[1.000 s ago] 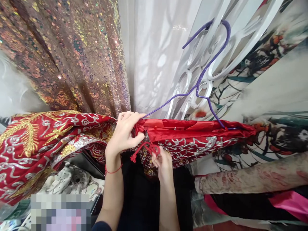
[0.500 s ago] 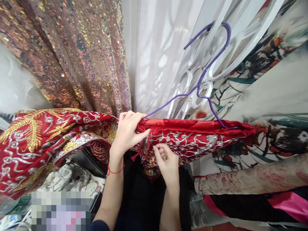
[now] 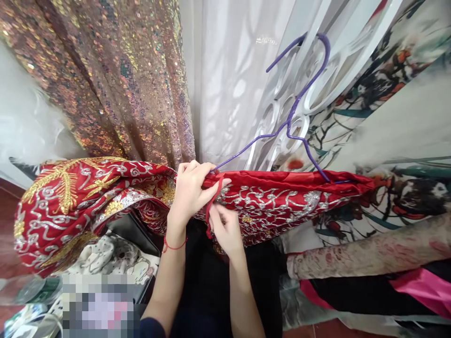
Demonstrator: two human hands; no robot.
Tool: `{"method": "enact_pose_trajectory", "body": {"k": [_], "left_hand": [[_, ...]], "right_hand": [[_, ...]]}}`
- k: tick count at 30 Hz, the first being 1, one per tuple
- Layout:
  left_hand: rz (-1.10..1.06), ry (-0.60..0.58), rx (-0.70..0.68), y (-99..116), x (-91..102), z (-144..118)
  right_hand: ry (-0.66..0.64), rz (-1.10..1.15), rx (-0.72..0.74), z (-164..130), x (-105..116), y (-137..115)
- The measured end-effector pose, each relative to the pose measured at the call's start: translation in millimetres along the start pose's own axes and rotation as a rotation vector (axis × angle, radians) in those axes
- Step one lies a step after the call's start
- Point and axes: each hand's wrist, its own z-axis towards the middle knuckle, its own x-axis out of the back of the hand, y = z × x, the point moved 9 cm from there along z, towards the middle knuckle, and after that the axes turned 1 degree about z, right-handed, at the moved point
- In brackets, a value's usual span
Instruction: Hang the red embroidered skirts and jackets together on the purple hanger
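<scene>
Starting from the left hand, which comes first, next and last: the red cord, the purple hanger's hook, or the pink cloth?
From the left hand:
1. Red cord, right at its fingers, touching.
2. Purple hanger's hook, up and to the right.
3. Pink cloth, far off at the lower right.

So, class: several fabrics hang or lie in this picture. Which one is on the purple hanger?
The red embroidered garment, with silver and gold scrollwork, hangs on the purple hanger. The sequinned fabric and white curtain merely hang behind.
</scene>
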Motion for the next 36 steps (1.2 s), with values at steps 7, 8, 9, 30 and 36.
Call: {"method": "enact_pose_trajectory", "body": {"k": [7, 8, 9, 30, 36], "left_hand": [[0.003, -0.015, -0.016, -1, -5.4, -1], [0.007, -0.013, -0.017, -1, -6.0, -1], [0.007, -0.010, -0.013, -1, -6.3, -1], [0.014, 0.044, 0.001, -2, -5.4, 4], [0.028, 0.022, 0.016, -4, -10.0, 3]], "right_hand": [[-0.475, -0.222, -0.414, -34, -21, 124], [-0.457, -0.232, -0.437, -33, -15, 135], [-0.443, -0.246, -0.460, -33, -9, 145], [-0.426, 0.313, -0.150, -28, -26, 84], [-0.539, 0.498, -0.412, -35, -8, 130]]}}
